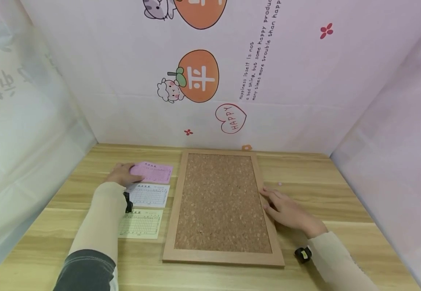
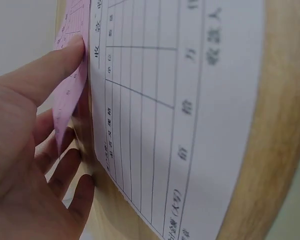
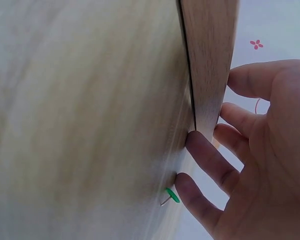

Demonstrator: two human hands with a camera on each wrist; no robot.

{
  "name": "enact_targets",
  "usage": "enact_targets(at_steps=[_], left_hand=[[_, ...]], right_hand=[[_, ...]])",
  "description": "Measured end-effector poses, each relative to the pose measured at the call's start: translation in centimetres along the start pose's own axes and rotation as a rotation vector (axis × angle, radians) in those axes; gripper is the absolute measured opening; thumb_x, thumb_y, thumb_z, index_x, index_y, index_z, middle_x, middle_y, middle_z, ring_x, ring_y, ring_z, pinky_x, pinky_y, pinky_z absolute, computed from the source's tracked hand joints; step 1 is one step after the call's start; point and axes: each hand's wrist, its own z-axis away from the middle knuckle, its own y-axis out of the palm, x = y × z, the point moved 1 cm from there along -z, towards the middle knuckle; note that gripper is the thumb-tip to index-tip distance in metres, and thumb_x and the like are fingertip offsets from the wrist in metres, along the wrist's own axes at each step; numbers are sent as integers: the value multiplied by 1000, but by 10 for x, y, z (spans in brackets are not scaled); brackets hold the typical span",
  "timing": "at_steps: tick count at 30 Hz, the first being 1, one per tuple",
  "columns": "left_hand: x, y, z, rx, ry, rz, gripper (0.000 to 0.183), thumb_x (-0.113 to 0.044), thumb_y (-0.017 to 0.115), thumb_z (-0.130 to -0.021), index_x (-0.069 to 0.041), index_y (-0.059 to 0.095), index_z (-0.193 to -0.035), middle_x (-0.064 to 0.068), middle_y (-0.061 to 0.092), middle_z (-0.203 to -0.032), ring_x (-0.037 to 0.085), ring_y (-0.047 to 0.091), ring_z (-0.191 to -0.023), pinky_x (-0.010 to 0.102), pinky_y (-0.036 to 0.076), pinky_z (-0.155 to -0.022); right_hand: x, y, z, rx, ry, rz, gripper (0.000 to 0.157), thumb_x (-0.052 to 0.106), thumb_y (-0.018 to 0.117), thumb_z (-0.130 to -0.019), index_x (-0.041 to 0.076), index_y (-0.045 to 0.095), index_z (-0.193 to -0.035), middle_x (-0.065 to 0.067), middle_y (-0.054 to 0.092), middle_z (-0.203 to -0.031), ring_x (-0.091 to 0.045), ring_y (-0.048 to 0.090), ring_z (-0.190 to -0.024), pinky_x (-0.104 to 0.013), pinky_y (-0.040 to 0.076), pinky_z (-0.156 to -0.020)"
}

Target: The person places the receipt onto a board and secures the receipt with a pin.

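Three printed paper slips lie in a column left of a wood-framed cork board (image 1: 223, 202). My left hand (image 1: 120, 173) pinches the left end of the pink slip (image 1: 156, 173). In the left wrist view, the thumb lies on the pink slip (image 2: 72, 95), whose near corner is lifted, with fingers behind it. Below it are the white slip (image 1: 150, 195) and the yellow slip (image 1: 143, 224). At the board's right edge, my right hand (image 1: 287, 208) touches the frame (image 3: 207, 60) with extended fingertips. A green thumbtack (image 3: 172, 195) lies close to those fingers in the right wrist view.
The wooden tabletop (image 1: 319, 182) carries the board near its middle. A printed white backdrop (image 1: 287, 125) stands along the far edge, with more white cloth at both sides. A tiny pale object (image 1: 279, 184) sits right of the board.
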Motion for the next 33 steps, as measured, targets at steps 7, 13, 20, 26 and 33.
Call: enact_targets(at_steps=[7, 13, 20, 26, 33], left_hand=[[-1, 2, -6, -50, 20, 30, 85, -35, 73, -90, 2, 30, -153, 40, 21, -149, 55, 32, -128, 67, 31, -104], [-9, 2, -3, -86, 5, 75, 82, -22, 77, -87, -1, 32, -152, 39, 19, -151, 55, 29, -131, 68, 31, -104], [-11, 2, -3, -83, 22, 142, 85, -14, 78, -86, 3, 28, -152, 36, 40, -143, 50, 42, -126, 62, 33, -106], [-6, 3, -5, -83, 41, 184, 86, -18, 75, -89, 4, 23, -153, 35, 46, -135, 46, 48, -117, 60, 36, -104], [-2, 2, -12, -114, 81, 229, 69, -10, 54, -96, 5, 19, -154, 35, 49, -131, 41, 51, -107, 56, 40, -98]], right_hand=[[9, -4, 2, -15, -3, -6, 53, 24, 53, -105, 0, 42, -150, -24, 36, -154, -49, 35, -137, -64, 34, -105], [8, -3, 3, -17, 8, -9, 53, 25, 53, -105, 1, 42, -150, -23, 36, -155, -48, 34, -138, -64, 34, -105], [7, -2, 3, -17, 8, -10, 53, 26, 52, -105, 2, 41, -151, -23, 36, -155, -48, 34, -138, -65, 34, -104], [2, 0, 3, -22, -20, 4, 54, 29, 50, -106, 2, 40, -151, -25, 36, -154, -50, 35, -136, -67, 35, -102], [2, 1, 3, -20, -11, -7, 54, 31, 49, -106, 3, 40, -152, -24, 35, -155, -50, 34, -136, -67, 34, -103]])
